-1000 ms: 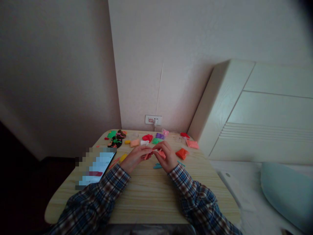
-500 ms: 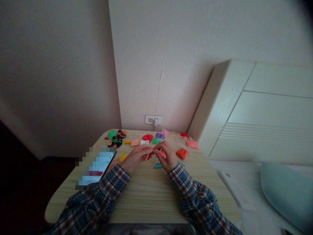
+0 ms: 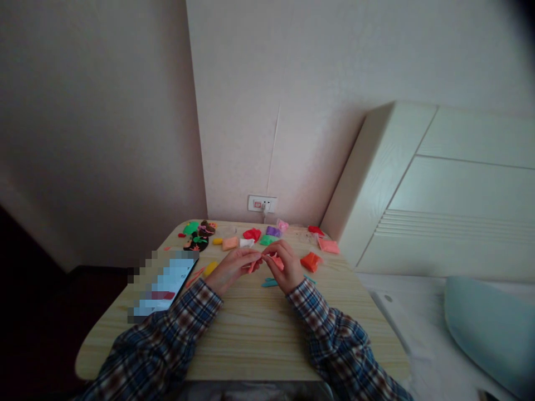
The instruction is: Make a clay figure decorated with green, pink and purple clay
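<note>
Over the middle of the table, my left hand (image 3: 232,268) and my right hand (image 3: 287,268) meet fingertip to fingertip. Both are closed in a pinch on coral-pink modelling clay (image 3: 276,262). One lump shows under the right fingers, and a thin coral piece (image 3: 251,267) pokes out below the left fingertips. The fingers hide how these parts join. Teal modelling tools (image 3: 270,282) lie beneath the right hand, partly covered by it. Beside the left wrist are a yellow piece (image 3: 210,269) and a thin orange-pink strip (image 3: 194,277).
Soft packets in red (image 3: 252,235), peach (image 3: 229,243), green (image 3: 267,240), purple (image 3: 273,230) and orange (image 3: 311,262) are spread along the back of the wooden table (image 3: 251,340). Dark decorated clay shapes (image 3: 197,241) sit at the back left. A phone (image 3: 167,284), partly pixelated, lies at left.
</note>
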Tool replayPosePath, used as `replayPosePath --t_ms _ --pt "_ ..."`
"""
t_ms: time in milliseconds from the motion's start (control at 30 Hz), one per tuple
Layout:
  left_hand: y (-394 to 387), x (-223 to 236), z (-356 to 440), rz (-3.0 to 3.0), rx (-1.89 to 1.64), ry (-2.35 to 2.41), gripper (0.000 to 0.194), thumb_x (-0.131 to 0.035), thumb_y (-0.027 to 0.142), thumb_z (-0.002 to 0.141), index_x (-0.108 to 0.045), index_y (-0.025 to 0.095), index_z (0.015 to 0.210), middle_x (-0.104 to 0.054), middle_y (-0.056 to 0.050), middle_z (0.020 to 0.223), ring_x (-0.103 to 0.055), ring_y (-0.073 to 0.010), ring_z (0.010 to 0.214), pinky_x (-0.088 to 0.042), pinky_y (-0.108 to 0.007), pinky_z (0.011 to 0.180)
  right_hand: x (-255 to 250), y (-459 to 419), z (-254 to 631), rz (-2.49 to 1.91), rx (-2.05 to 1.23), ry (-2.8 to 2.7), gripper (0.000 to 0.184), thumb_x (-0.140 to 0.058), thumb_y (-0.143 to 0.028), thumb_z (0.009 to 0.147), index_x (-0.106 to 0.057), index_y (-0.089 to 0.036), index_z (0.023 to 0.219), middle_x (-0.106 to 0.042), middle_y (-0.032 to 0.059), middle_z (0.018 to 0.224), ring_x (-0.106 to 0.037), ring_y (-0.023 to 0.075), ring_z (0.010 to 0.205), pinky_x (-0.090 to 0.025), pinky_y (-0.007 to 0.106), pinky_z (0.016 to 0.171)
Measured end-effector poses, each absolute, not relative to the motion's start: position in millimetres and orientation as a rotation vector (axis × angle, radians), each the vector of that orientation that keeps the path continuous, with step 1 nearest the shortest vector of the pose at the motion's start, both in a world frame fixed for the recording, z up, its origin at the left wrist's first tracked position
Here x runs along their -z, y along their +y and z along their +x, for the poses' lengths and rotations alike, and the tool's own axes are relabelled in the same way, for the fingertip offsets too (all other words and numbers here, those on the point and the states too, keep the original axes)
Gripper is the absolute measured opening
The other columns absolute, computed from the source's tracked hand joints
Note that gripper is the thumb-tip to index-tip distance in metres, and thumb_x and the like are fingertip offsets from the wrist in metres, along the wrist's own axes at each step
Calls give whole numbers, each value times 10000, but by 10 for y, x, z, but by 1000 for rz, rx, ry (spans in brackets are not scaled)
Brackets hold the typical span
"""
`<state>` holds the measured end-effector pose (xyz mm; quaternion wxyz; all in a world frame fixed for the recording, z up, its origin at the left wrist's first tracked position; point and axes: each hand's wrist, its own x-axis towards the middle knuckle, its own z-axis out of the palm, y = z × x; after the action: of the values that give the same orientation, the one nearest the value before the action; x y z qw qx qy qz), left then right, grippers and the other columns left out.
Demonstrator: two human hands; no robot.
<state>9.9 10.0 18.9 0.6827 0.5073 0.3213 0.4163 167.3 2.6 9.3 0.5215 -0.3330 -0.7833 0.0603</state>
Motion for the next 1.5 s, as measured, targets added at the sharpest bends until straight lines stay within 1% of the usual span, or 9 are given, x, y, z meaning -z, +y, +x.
replayPosePath --t_ms 100,333,500,667,833,1000,1133,1233,1500 --pt "92 -204 105 1140 -936 715 174 -677 288 669 -647 117 671 -542 1 609 -451 -88 588 -333 -214 571 -90 22 1674 -811 -166 -1900 61 -509 -221 821 -545 -176 843 -533 46 793 -496 152 727 -444 288 639" --pt "122 -168 103 1102 -909 710 169 -678 290 667 -655 122 670 -594 -25 672 -498 -110 642 -365 -237 628 -83 37 1685 -816 -136 -1883 73 -492 -209 829 -541 -173 788 -528 43 750 -495 156 720 -436 286 636" --pt "126 -163 102 1109 -931 710 154 -684 273 660 -651 123 670 -582 -17 653 -491 -104 631 -362 -231 617 -80 40 1684 -811 -166 -1912 71 -520 -225 815 -543 -164 843 -535 54 786 -497 158 731 -441 287 639" --pt "128 -154 102 1111 -928 734 184 -668 313 672 -658 129 684 -602 -35 672 -515 -128 658 -371 -244 621 -83 34 1678 -818 -150 -1913 71 -496 -221 828 -541 -178 794 -534 44 756 -501 161 739 -442 292 652" --pt "116 -164 97 1116 -930 729 167 -680 282 668 -656 126 723 -588 -24 708 -496 -103 660 -366 -224 629 -88 37 1672 -828 -157 -1912 67 -495 -222 825 -542 -175 833 -534 46 780 -498 156 732 -445 290 646" --pt "107 -189 103 1104 -920 744 190 -680 305 670 -641 119 659 -575 -22 695 -496 -105 669 -382 -235 659 -80 41 1678 -825 -169 -1916 63 -498 -223 822 -540 -176 818 -537 45 778 -501 156 742 -446 293 660" --pt "111 -197 96 1093 -904 779 202 -696 309 654 -664 133 748 -599 -34 769 -513 -112 710 -387 -236 675 -91 30 1684 -849 -151 -1853 67 -485 -212 827 -533 -176 796 -527 40 760 -490 152 719 -434 288 637" --pt "122 -185 88 1115 -915 787 216 -712 301 635 -669 124 751 -601 -32 743 -514 -108 699 -384 -230 674 -103 28 1677 -842 -164 -1859 49 -496 -208 817 -533 -176 816 -529 44 777 -491 156 729 -432 291 635" --pt "130 -162 84 1144 -911 745 229 -666 323 688 -673 132 813 -625 -48 827 -528 -114 737 -392 -245 718 -114 27 1666 -821 -174 -1865 65 -491 -213 823 -540 -171 812 -537 48 770 -496 156 719 -433 290 631"
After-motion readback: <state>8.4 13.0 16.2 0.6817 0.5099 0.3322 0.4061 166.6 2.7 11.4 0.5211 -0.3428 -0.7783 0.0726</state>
